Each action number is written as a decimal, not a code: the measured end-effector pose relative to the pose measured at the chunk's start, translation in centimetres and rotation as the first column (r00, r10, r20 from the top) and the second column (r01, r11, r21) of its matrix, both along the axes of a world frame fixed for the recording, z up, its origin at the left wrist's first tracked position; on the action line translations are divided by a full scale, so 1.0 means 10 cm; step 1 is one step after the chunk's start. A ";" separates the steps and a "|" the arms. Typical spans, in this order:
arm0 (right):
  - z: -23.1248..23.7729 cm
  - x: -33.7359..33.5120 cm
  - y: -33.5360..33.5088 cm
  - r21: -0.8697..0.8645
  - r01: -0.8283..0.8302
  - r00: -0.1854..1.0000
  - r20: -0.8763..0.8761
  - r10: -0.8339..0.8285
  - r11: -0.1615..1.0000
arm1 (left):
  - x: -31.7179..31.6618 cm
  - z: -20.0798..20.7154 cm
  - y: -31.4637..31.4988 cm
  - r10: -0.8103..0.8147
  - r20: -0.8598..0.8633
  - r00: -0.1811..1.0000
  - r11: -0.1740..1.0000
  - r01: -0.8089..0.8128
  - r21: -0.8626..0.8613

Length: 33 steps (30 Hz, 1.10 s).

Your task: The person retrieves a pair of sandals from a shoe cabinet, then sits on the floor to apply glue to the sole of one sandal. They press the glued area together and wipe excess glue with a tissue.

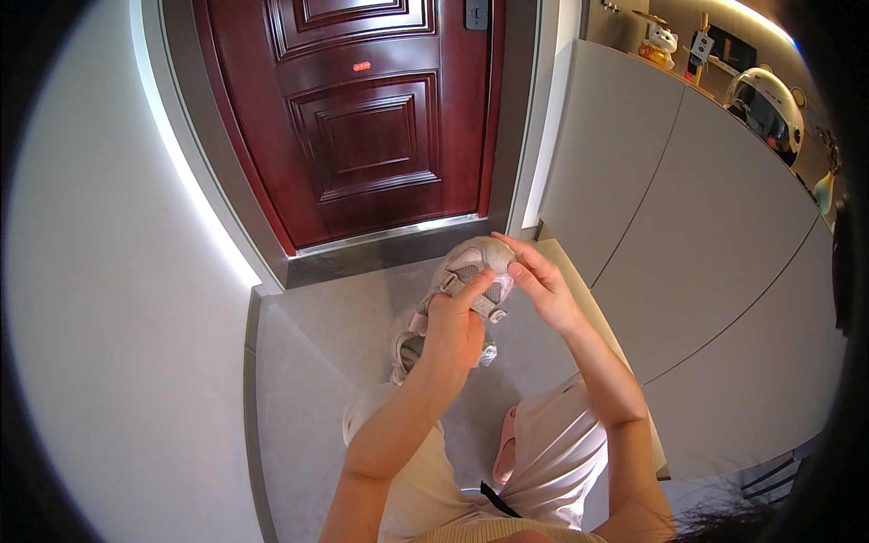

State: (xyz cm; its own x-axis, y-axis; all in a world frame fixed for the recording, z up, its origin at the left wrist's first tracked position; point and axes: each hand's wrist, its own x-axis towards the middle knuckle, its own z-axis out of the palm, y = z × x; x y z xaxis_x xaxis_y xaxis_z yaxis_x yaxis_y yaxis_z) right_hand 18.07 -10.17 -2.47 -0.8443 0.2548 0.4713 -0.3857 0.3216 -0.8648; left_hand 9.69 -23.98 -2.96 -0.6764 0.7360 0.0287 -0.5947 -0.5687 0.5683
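Observation:
A pale beige-pink shoe [471, 258] with mesh panels and a buckled strap is held up in front of me, its rounded toe pointing toward the door. My left hand [459, 319] grips it from the near side, thumb lying over the strap. At the toe's right edge, my right hand [543, 282] holds the shoe between thumb and fingers. Behind my left wrist shows a second light-coloured shoe-like item [407, 351], partly covered; I cannot tell whether it is apart from the held shoe.
A dark red panelled door [367, 136] stands ahead, above grey floor tiles [308, 335]. White wall [118, 271] runs along the left. Grey cabinets [715, 226] line the right, with a white helmet [769, 104] and a cat figurine [659, 45] on top. A pink slipper [505, 443] is on my foot.

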 end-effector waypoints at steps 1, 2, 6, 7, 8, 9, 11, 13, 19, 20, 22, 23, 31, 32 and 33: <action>0.00 0.01 0.01 0.008 0.001 1.000 0.014 -0.001 1.000 | 0.00 0.00 0.00 0.012 -0.015 1.000 1.000 -0.012 -0.008; 0.00 0.02 0.01 0.015 0.002 1.000 0.028 -0.003 1.000 | 0.01 0.00 0.00 0.023 -0.030 0.999 1.000 -0.023 -0.015; 0.05 0.02 -0.08 -0.007 -0.005 1.000 -0.026 0.005 1.000 | 0.02 -0.02 0.01 0.071 -0.058 0.996 0.997 -0.073 -0.035; 0.05 0.03 -0.08 -0.001 -0.007 1.000 -0.022 0.007 1.000 | 0.03 -0.02 0.01 0.074 -0.051 0.996 0.997 -0.075 -0.022; 0.05 0.03 -0.07 0.004 -0.010 1.000 -0.017 0.010 1.000 | 0.03 -0.02 0.02 0.077 -0.044 0.996 0.997 -0.077 -0.010; 0.05 0.04 -0.06 0.010 -0.012 1.000 -0.013 0.012 1.000 | 0.04 -0.01 0.02 0.075 -0.039 0.996 0.997 -0.076 -0.015; 0.06 0.07 -0.04 0.008 -0.029 0.999 0.015 0.029 1.000 | 0.05 0.01 0.01 0.076 -0.033 0.997 0.997 -0.077 -0.024; 0.07 0.08 -0.04 -0.008 -0.046 0.999 0.014 0.046 0.999 | 0.05 0.00 0.02 0.094 -0.049 0.994 0.995 -0.095 -0.018; 0.06 0.09 0.00 0.048 -0.040 0.999 -0.021 0.041 0.998 | 0.02 0.00 0.02 0.062 -0.050 0.997 0.998 -0.063 -0.016; 0.08 0.10 -0.01 0.059 -0.040 0.999 -0.014 0.041 0.997 | 0.01 -0.02 0.02 0.058 -0.046 0.997 0.998 -0.059 -0.017; 0.10 0.11 0.00 0.080 -0.039 0.999 0.015 0.038 0.996 | 0.00 -0.04 0.03 0.077 -0.089 0.993 0.997 -0.078 -0.013; 0.10 0.11 0.01 0.091 -0.037 0.999 0.036 0.034 0.995 | 0.00 -0.04 0.04 0.086 -0.110 0.990 0.996 -0.087 -0.010; -0.15 0.06 0.16 -0.018 -0.178 0.979 0.100 0.179 0.984 | 0.03 0.03 0.02 0.087 -0.120 0.989 0.996 -0.083 0.036; -0.16 0.04 0.14 -0.057 -0.184 0.977 0.097 0.189 0.981 | 0.03 0.03 0.01 0.089 -0.129 0.988 0.996 -0.084 0.040; -0.18 0.02 0.14 -0.095 -0.189 0.976 0.094 0.198 0.977 | 0.05 0.05 0.01 0.096 -0.137 0.986 0.995 -0.090 0.052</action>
State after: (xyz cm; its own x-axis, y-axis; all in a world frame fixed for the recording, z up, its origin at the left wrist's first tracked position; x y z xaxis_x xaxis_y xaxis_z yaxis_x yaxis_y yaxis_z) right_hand 18.27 -8.81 -4.26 -0.9243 0.1169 0.3634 -0.3414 0.1729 -0.9239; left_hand 10.15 -23.89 -2.45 -0.7288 0.6660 0.1590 -0.4551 -0.6447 0.6141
